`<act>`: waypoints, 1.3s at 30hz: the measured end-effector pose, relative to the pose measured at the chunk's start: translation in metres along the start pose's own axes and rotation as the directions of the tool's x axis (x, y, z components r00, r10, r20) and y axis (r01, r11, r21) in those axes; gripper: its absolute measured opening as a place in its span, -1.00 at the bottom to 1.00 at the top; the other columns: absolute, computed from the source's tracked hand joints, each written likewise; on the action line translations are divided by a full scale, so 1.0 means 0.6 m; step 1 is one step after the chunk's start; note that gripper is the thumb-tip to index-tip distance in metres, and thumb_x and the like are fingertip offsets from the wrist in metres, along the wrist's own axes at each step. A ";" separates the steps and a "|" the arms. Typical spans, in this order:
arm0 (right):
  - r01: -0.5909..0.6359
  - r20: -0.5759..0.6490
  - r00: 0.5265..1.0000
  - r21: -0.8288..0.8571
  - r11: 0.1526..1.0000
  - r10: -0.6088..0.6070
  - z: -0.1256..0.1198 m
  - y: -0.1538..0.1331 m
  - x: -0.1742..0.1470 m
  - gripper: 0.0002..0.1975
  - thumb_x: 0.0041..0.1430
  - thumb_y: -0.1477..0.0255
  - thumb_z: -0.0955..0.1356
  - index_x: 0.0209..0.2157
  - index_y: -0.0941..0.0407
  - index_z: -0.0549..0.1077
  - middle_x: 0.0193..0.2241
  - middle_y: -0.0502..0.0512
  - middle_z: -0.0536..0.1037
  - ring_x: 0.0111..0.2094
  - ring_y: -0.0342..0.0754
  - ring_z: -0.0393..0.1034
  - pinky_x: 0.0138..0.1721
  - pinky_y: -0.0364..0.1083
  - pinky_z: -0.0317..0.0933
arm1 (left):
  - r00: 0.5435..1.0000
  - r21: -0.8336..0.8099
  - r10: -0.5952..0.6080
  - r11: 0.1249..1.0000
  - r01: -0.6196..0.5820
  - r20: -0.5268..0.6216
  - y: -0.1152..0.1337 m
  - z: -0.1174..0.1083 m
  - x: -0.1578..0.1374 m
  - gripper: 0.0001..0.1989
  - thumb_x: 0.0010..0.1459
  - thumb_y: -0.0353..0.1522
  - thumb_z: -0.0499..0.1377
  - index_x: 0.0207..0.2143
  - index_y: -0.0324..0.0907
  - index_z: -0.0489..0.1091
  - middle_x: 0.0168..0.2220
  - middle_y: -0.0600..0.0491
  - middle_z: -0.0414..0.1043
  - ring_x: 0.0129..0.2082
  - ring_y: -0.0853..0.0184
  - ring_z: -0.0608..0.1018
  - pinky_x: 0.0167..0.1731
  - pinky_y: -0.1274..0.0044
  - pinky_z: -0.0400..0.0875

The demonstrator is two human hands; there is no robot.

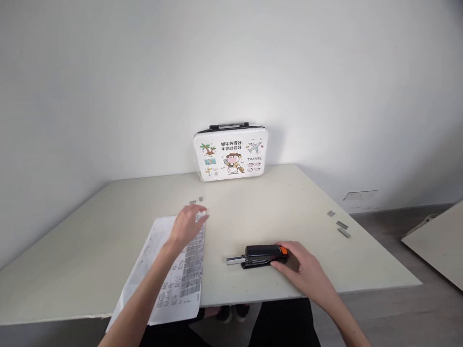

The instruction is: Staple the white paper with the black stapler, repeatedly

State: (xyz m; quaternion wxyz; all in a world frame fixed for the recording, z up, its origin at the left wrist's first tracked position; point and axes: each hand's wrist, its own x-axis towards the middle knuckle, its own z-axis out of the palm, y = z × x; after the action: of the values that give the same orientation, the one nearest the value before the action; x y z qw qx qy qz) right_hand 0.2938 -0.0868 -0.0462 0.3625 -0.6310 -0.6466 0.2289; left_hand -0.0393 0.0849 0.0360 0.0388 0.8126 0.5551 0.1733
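Observation:
A black stapler (pixel 261 254) with an orange part at its rear lies on the table. Its metal staple tray (pixel 236 260) sticks out to the left. My right hand (pixel 302 270) grips the stapler's rear end between thumb and fingers. Over the far right corner of some printed sheets of paper (pixel 191 270), my left hand (pixel 188 224) is half curled, thumb and fingers apart, with nothing seen between them. Just beyond it lie small grey staple strips (pixel 200 198). Several more staple strips (pixel 342 224) lie near the table's right edge.
A white case (pixel 231 166) with cartoon prints and a black handle stands at the back of the pale table (pixel 72 231), against the wall. The sheets overhang the table's front edge, above my legs. Another pale surface (pixel 437 241) stands at the far right.

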 end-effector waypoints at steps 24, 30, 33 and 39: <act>0.014 0.008 1.000 0.005 1.000 -0.014 -0.004 -0.005 0.001 -0.66 0.33 0.12 0.37 0.09 -0.14 0.46 0.08 0.05 0.55 0.11 0.10 0.46 0.07 0.07 0.42 | 0.967 -0.223 0.217 0.944 -0.242 -0.134 0.029 0.055 0.053 -0.59 0.36 -0.17 0.18 0.20 -0.03 0.43 -0.04 0.02 0.63 -0.06 0.21 0.61 -0.05 0.38 0.52; -0.017 0.010 1.000 0.018 1.000 0.017 -0.005 -0.009 0.000 -0.65 0.32 0.12 0.38 0.09 -0.11 0.46 0.09 0.07 0.55 0.11 0.11 0.45 0.08 0.07 0.39 | 0.993 -0.572 0.018 0.816 -0.084 -0.121 0.092 0.033 -0.053 -0.68 0.41 -0.09 0.12 -0.14 -0.04 0.59 -0.11 0.03 0.64 -0.17 0.25 0.65 -0.14 0.43 0.57; -0.021 0.013 1.000 0.025 0.999 0.021 -0.005 -0.011 -0.001 -0.64 0.32 0.11 0.37 0.09 -0.11 0.46 0.10 0.08 0.55 0.12 0.12 0.45 0.08 0.08 0.39 | 0.991 -0.509 0.032 0.856 -0.095 -0.131 0.098 0.039 -0.075 -0.73 0.42 -0.14 0.12 -0.09 -0.03 0.57 -0.12 0.02 0.60 -0.18 0.23 0.62 -0.17 0.39 0.57; -0.011 0.007 1.000 0.022 1.000 0.011 -0.002 -0.008 -0.002 -0.62 0.32 0.07 0.36 0.08 -0.09 0.47 0.10 0.12 0.55 0.11 0.17 0.45 0.06 0.11 0.41 | 0.971 -0.195 0.240 0.951 -0.238 -0.015 0.086 0.070 -0.034 -0.71 0.36 -0.38 0.18 0.09 -0.01 0.50 -0.01 -0.04 0.49 0.02 0.09 0.53 0.03 0.21 0.46</act>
State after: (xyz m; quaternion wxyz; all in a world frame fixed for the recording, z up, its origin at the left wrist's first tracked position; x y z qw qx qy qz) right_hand 0.2918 -0.0885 -0.0419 0.3658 -0.6297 -0.6419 0.2401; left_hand 0.0136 0.0521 0.0051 0.0996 0.8668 0.4327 0.2269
